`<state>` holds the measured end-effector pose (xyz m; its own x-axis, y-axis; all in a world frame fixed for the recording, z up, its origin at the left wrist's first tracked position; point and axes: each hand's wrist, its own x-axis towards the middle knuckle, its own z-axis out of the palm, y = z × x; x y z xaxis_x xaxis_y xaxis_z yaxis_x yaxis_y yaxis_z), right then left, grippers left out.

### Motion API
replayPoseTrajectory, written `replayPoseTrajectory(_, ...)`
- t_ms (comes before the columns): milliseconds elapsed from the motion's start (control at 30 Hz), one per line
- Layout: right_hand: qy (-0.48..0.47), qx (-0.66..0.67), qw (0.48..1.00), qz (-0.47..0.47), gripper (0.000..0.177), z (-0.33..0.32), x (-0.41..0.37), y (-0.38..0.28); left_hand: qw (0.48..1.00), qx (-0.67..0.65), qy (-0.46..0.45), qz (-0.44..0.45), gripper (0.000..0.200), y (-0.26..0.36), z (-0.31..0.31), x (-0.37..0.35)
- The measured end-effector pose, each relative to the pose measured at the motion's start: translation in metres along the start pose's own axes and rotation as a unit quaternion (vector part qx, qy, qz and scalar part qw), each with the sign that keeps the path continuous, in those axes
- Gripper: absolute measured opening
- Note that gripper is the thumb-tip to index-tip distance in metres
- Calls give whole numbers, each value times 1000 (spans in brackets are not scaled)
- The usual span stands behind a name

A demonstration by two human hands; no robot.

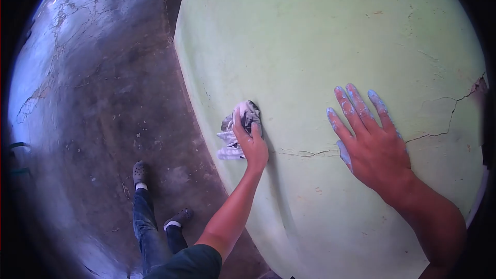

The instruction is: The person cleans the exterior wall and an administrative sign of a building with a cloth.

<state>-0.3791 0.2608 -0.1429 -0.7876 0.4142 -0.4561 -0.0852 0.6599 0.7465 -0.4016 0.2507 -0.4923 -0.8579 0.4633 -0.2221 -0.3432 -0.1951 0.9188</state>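
Cloth (228,138), bunched in half-closed left hand (254,150), best folded flat for even contact; right hand (378,150) splayed, empty, at wall (299,46).

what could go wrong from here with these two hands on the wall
The right hand has pale, bluish residue on its fingers, so it may leave smears on the green wall. The cloth bunched under the left hand might snag or loosen flakes if wiped across the crack between the hands.
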Motion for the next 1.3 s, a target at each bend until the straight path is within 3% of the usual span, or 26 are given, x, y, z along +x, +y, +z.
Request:
replayPoseTrajectory(133,-32,-8,999,-7,59,6,9,-4,989,39,-90,112,71,26,-4,-58)
replayPoseTrajectory(267,-41,-65,996,-40,64,14,33,-8,992,42,-93,72,71,45,3,-67)
replayPoseTrajectory(400,-35,-17,998,-53,64,17,52,-8,993,24,-99,63,68,25,-2,-7)
replayPoseTrajectory(567,-64,2,997,-50,65,14,58,-8,998,-4,-65,-14,63,-26,-7,64)
replayPoseTrajectory(700,-73,11,996,-58,64,14,69,-14,999,44,-26,2,64,7,3,26)
replayPoseTrajectory(767,-75,5,995,-58,63,20,84,-14,997,-4,-79,11,70,6,-3,2)
replayPoseTrajectory(867,-62,35,988,-134,59,22,123,-7,992,-2,-123,27,72,8,-6,-24)
replayPoseTrajectory(1067,-57,35,993,-101,59,31,161,-14,997,49,-64,-11,72,-21,-1,86)
replayPoseTrajectory(1200,-60,42,993,-94,57,32,180,-16,988,19,22,-149,65,-67,-6,191)
replayPoseTrajectory(1300,-45,49,994,-91,55,28,192,-15,991,84,47,-97,72,-65,2,176)
